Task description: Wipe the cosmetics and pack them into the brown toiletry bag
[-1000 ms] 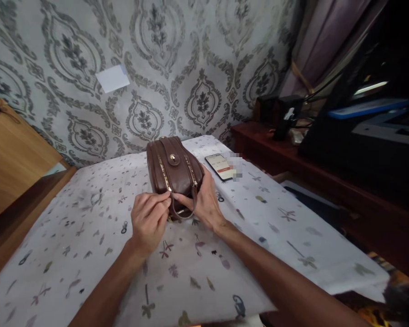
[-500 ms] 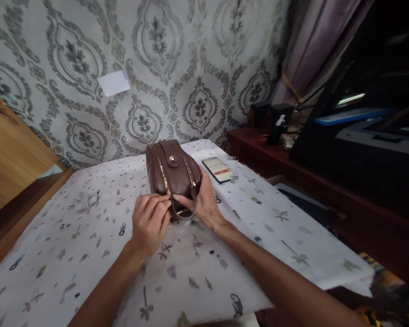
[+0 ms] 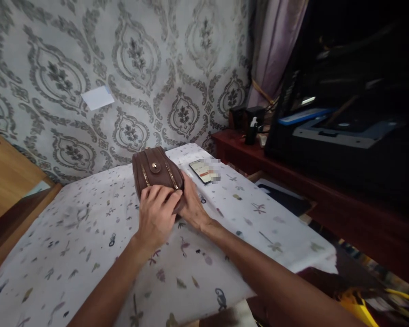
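A brown leather handbag [image 3: 158, 175] with two gold zippers and a round metal clasp stands on the patterned tablecloth. My left hand [image 3: 158, 211] lies across its near end, fingers bent over the top and reaching the near end of the right zipper [image 3: 172, 175]. Those fingers cover the near end of the left zipper [image 3: 145, 176]. Whether they pinch a zipper pull is hidden. My right hand [image 3: 192, 206] is closed around the bag's near right corner and steadies it from the side; its fingertips are partly hidden.
A phone [image 3: 202, 170] with a lit screen lies right of the bag. The white tablecloth [image 3: 98, 227] reaches the papered wall. Further right are a dark red stand [image 3: 225, 138], a small dark bottle [image 3: 251, 131] and a large black screen [image 3: 344, 68]. A wooden panel [image 3: 10, 177] borders the left.
My left hand has shifted from the left zipper's near end to the right, across the bag's end. My right hand still holds the bag's side. The camera view has turned right.
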{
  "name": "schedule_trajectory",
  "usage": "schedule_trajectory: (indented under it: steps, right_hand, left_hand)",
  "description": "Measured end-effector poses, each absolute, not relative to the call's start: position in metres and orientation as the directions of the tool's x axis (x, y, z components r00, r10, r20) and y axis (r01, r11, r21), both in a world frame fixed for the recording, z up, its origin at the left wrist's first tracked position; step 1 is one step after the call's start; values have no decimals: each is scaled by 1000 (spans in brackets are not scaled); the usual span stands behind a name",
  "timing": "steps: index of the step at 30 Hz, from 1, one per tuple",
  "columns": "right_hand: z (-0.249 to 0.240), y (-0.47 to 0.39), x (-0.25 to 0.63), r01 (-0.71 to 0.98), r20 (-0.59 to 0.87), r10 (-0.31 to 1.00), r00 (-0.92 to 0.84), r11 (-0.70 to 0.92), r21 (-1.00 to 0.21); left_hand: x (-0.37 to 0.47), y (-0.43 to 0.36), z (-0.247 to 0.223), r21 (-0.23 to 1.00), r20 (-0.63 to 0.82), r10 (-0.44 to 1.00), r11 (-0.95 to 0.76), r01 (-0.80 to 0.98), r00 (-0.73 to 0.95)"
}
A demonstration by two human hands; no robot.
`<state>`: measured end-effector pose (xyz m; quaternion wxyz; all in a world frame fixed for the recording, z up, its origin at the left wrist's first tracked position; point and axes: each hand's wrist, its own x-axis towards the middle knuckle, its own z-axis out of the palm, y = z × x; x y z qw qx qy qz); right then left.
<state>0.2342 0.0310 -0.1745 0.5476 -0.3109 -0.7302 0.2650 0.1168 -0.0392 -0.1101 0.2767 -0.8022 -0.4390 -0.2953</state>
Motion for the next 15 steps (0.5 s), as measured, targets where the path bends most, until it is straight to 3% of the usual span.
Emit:
schedule_trajectory:
  steps: [6, 15]
  right_hand:
    - [-164, 35, 244, 132, 604, 742, -290, 656, -743]
    - [-154, 43, 261, 96, 597, 690, -409, 683, -724]
  left_hand:
    - [115, -35, -108, 178, 799, 582, -472, 863, 153]
    - [121, -36, -114, 208, 807, 581, -445, 871, 104]
